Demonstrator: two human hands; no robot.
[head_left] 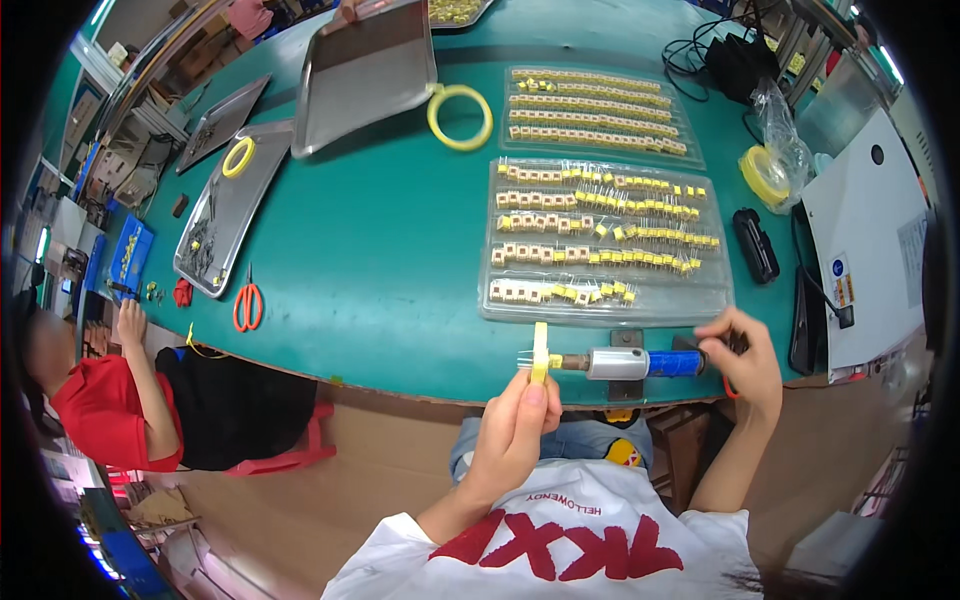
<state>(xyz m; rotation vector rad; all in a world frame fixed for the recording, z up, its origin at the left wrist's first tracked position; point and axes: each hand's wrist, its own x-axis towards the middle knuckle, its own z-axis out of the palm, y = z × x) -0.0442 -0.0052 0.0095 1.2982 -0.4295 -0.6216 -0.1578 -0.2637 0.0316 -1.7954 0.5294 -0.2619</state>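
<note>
Green worktable (380, 240) above brown floor (390, 445)

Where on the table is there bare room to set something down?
Widest bare patch: the green table between the scissors and the near plastic tray. Crowded: the near edge around the silver-blue tool, with the left hand and right hand there, and beside the black device.

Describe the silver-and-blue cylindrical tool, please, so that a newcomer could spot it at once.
On the green table, find the nearer clear tray of yellow components. In front of it, by the table's near edge, the cylindrical tool sits between the person's left hand and right hand. Nothing beside it pairs silver with blue.
</note>
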